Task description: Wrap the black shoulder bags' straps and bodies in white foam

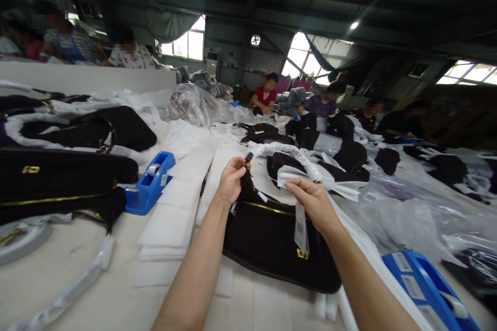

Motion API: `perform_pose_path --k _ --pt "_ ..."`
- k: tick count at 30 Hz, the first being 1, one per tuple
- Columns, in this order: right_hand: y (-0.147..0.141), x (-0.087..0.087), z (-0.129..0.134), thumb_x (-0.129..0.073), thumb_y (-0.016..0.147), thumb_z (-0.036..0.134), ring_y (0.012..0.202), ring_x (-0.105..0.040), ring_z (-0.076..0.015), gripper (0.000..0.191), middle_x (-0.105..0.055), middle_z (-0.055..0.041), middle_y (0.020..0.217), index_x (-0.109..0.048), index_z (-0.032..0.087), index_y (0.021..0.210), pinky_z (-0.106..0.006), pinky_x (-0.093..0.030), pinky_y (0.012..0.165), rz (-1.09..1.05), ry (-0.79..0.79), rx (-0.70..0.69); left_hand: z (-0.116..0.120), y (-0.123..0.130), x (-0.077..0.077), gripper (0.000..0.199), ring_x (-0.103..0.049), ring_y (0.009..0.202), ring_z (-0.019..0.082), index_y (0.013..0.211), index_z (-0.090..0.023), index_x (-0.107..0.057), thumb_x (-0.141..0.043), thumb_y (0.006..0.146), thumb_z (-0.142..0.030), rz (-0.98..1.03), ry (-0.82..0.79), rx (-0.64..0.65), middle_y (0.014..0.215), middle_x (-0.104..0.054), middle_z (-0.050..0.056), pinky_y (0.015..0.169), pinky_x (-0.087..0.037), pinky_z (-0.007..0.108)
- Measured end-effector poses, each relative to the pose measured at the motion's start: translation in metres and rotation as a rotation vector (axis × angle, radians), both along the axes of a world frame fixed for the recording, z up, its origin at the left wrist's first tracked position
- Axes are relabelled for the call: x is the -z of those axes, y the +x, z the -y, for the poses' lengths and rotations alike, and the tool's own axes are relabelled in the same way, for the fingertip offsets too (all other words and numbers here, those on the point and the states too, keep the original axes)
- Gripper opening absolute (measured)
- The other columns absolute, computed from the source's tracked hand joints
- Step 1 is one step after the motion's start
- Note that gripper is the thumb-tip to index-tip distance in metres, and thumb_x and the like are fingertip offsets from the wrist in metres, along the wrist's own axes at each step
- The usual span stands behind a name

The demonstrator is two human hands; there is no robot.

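A black handbag (275,243) with gold zip and fittings lies on the table in front of me. My left hand (231,178) pinches the handbag's strap end near a gold ring (247,164). Over the bag's right side, my right hand (310,199) has thumb and forefinger pressed together beside a white wrapping strip (297,176); what sits between those fingertips is too small to name. A clear tag (301,230) hangs on the bag's front above a gold emblem. The strap (285,149), wrapped in white, arches behind both hands.
White foam sheets (171,217) are stacked left of the bag. One blue tape dispenser (149,183) stands beside them, another blue tape dispenser (427,289) at lower right. More black bags (58,176) lie at left. Clear plastic (396,217) spreads at right. Several people sit across the table.
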State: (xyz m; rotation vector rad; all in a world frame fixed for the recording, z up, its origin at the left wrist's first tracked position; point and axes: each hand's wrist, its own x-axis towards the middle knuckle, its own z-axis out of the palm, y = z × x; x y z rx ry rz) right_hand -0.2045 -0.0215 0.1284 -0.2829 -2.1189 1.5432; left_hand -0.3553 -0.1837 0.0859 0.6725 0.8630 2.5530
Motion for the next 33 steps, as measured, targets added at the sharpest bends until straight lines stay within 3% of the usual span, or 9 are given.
perform_pose_path --k 4,8,11,13,17,22,26,29,33 --pt "-0.011 -0.008 0.003 -0.070 0.077 0.052 0.054 -0.035 -0.0099 0.033 -0.043 0.0040 0.059 -0.061 0.020 0.076 -0.023 -0.027 0.048 -0.059 0.025 -0.005 0.005 -0.001 -0.001 0.036 -0.058 0.067 0.011 0.086 -0.019 -0.055 -0.082 0.063 -0.023 0.046 0.022 0.073 0.076 -0.062 -0.002 0.066 -0.044 0.023" --pt "-0.001 -0.023 -0.004 -0.077 0.072 0.046 0.048 -0.025 -0.0057 0.033 -0.042 0.0054 0.060 -0.058 0.020 0.075 -0.020 -0.019 0.042 -0.022 -0.268 -0.210 0.012 -0.005 -0.003 0.036 -0.059 0.066 0.012 0.081 -0.019 -0.054 -0.083 0.061 -0.021 0.068 0.041 0.089 0.072 -0.061 -0.002 0.067 -0.045 0.024" --pt "0.009 -0.031 -0.012 -0.082 0.067 0.044 0.045 -0.017 -0.0041 0.034 -0.033 0.0083 0.055 -0.059 0.021 0.075 -0.019 -0.008 0.040 -0.029 -0.411 -0.219 0.015 -0.007 -0.005 0.035 -0.058 0.067 0.012 0.081 -0.019 -0.053 -0.083 0.062 -0.019 0.063 0.048 0.094 0.072 -0.060 -0.002 0.069 -0.046 0.025" --pt "0.010 -0.032 -0.012 -0.084 0.065 0.045 0.044 -0.015 -0.0041 0.035 -0.026 0.0100 0.051 -0.061 0.020 0.075 -0.020 -0.005 0.041 -0.024 -0.387 -0.168 0.016 -0.007 -0.006 0.034 -0.058 0.067 0.012 0.082 -0.020 -0.053 -0.082 0.063 -0.019 0.059 0.049 0.094 0.072 -0.060 -0.003 0.071 -0.046 0.026" --pt "-0.007 -0.024 0.007 -0.083 0.063 0.050 0.045 -0.020 -0.0046 0.039 -0.031 0.0088 0.048 -0.067 0.017 0.075 -0.021 -0.010 0.042 0.017 -0.243 -0.111 0.013 -0.004 -0.007 0.034 -0.058 0.065 0.012 0.081 -0.019 -0.054 -0.082 0.063 -0.020 0.068 0.048 0.109 0.071 -0.060 -0.002 0.065 -0.045 0.023" --pt "-0.042 -0.012 0.036 -0.081 0.062 0.053 0.053 -0.041 -0.0092 0.040 -0.054 0.0019 0.057 -0.072 0.016 0.074 -0.023 -0.029 0.049 -0.016 -0.106 -0.111 0.012 -0.001 -0.007 0.033 -0.059 0.063 0.010 0.081 -0.018 -0.055 -0.082 0.063 -0.020 0.075 0.045 0.108 0.072 -0.062 -0.002 0.065 -0.045 0.021" --pt "-0.061 -0.004 0.044 -0.080 0.061 0.053 0.059 -0.048 -0.0127 0.039 -0.063 -0.0011 0.065 -0.073 0.017 0.074 -0.024 -0.035 0.052 -0.050 -0.092 -0.101 0.013 0.001 -0.008 0.033 -0.060 0.063 0.010 0.083 -0.018 -0.055 -0.081 0.064 -0.019 0.094 0.028 0.106 0.073 -0.062 -0.002 0.064 -0.046 0.021" --pt "-0.068 0.001 0.049 -0.080 0.061 0.053 0.052 -0.044 -0.0113 0.039 -0.058 0.0005 0.058 -0.072 0.017 0.075 -0.024 -0.032 0.047 -0.038 -0.142 -0.108 0.011 0.002 -0.007 0.031 -0.059 0.063 0.010 0.083 -0.018 -0.055 -0.081 0.065 -0.019 0.088 0.030 0.098 0.073 -0.061 -0.002 0.066 -0.045 0.021" --pt "-0.071 0.001 0.061 -0.081 0.061 0.054 0.038 -0.022 -0.0055 0.041 -0.034 0.0095 0.043 -0.069 0.017 0.077 -0.023 -0.012 0.038 -0.004 -0.287 -0.103 0.006 0.004 -0.005 0.027 -0.057 0.066 0.010 0.082 -0.017 -0.058 -0.079 0.066 -0.020 0.067 0.015 0.051 0.077 -0.061 -0.001 0.069 -0.044 0.022"
